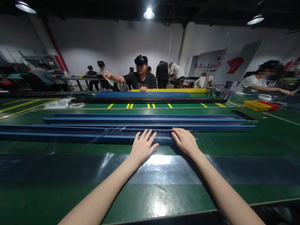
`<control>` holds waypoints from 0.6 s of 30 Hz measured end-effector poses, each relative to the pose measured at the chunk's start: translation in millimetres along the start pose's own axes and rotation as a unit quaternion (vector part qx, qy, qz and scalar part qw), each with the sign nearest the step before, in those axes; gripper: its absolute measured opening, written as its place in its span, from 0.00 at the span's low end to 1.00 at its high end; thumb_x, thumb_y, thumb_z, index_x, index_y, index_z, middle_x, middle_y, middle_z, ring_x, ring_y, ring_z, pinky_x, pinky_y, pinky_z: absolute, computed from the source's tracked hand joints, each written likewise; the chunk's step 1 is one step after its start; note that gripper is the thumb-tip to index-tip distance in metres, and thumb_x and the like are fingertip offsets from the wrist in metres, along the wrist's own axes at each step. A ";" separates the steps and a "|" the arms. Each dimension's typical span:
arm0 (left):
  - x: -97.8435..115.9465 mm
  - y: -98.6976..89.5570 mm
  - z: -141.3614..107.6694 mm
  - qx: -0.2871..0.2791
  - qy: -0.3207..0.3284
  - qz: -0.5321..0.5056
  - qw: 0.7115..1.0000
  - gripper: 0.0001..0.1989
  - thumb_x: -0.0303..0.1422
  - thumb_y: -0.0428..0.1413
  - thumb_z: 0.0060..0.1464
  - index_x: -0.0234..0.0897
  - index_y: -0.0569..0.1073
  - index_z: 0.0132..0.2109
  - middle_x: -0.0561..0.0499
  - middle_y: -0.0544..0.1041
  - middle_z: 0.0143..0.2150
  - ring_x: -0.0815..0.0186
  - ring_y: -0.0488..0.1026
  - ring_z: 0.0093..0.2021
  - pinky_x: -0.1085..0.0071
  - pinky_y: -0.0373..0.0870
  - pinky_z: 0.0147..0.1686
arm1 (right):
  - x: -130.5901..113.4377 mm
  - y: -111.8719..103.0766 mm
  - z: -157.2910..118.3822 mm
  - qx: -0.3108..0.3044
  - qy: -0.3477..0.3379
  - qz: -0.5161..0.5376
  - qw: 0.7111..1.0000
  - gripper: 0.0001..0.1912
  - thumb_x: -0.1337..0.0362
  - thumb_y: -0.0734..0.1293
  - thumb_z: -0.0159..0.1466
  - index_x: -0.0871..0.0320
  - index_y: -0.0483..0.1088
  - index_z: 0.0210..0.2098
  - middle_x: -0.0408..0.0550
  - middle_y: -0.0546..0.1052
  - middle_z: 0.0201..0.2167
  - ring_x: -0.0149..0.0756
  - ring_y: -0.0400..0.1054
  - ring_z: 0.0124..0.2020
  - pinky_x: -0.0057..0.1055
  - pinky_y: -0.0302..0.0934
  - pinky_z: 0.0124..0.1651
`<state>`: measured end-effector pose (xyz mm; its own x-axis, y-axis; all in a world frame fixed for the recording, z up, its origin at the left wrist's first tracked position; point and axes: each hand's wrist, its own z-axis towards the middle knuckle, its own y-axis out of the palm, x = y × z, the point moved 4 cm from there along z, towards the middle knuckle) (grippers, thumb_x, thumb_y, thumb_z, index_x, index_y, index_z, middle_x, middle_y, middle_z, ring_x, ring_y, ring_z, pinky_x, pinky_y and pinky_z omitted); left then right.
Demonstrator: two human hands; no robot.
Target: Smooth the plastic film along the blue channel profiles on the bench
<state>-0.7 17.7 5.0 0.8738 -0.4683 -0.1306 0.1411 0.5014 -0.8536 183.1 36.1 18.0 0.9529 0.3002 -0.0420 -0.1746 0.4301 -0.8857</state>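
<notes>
My left hand [143, 145] lies with its fingers spread over the nearest blue profile strip [70, 138]. To its right, my right hand [184, 140] rests over the same strip near its right end, fingers stretched out and thumb hanging lower. Neither hand grips anything that I can make out. Several more long blue strips [145, 120] lie side by side just beyond my hands. Between me and the strips, a long sheet of clear plastic film [117, 170] stretches across the green table [269, 143], passing under my forearms.
A black bar [150, 100] and a yellow bar [173, 90] lie farther back. To the right are a phone [243, 115], a yellow tray [255, 105] and a red tray [272, 106]. Across the table a person [142, 78] holds one arm out; others work behind.
</notes>
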 end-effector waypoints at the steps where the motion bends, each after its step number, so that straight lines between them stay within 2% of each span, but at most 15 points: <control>1: -1.4 0.2 0.1 -0.001 -0.013 0.000 1.000 0.21 0.43 0.42 0.57 0.42 0.61 0.55 0.47 0.62 0.57 0.58 0.56 0.57 0.56 0.54 0.52 | 3.0 -1.2 0.0 -0.002 0.009 -0.004 1.000 0.19 0.59 0.50 0.63 0.57 0.66 0.44 0.47 0.72 0.45 0.34 0.63 0.47 0.31 0.53 0.47; 5: -4.5 0.5 0.2 -0.008 -0.049 -0.006 0.999 0.21 0.43 0.41 0.57 0.41 0.61 0.55 0.47 0.61 0.57 0.58 0.56 0.57 0.54 0.53 0.52 | 18.3 -6.6 -1.3 -0.004 0.055 -0.034 0.998 0.18 0.57 0.50 0.63 0.56 0.68 0.38 0.47 0.74 0.38 0.35 0.66 0.41 0.31 0.54 0.41; 10: -3.6 -0.7 -1.3 -0.014 -0.067 -0.013 0.998 0.22 0.44 0.40 0.57 0.42 0.61 0.55 0.47 0.61 0.57 0.57 0.55 0.58 0.51 0.52 0.52 | 31.5 -10.4 -4.1 -0.003 0.098 -0.079 0.992 0.16 0.56 0.52 0.61 0.56 0.67 0.35 0.47 0.75 0.35 0.37 0.67 0.38 0.31 0.54 0.38; 15: -4.2 0.1 -2.6 -0.014 -0.089 -0.013 0.996 0.23 0.45 0.38 0.57 0.42 0.61 0.55 0.47 0.60 0.57 0.55 0.54 0.58 0.46 0.49 0.52 | 32.6 -9.8 -4.8 -0.003 0.106 -0.088 0.990 0.16 0.57 0.52 0.61 0.57 0.67 0.35 0.48 0.74 0.35 0.36 0.67 0.37 0.31 0.54 0.37; 18: -4.0 -0.1 -2.7 -0.009 -0.087 -0.013 0.996 0.23 0.45 0.38 0.57 0.41 0.61 0.55 0.46 0.61 0.57 0.55 0.54 0.57 0.48 0.48 0.53 | 28.5 -8.4 -5.1 0.003 0.092 -0.094 0.991 0.17 0.57 0.51 0.62 0.58 0.67 0.34 0.49 0.74 0.35 0.37 0.67 0.37 0.32 0.54 0.38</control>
<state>-5.4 17.5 4.2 0.9376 -0.3471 -0.0198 0.1579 0.4759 -0.8652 213.0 36.7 21.9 0.9977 0.0545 0.0394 0.0093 0.4685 -0.8834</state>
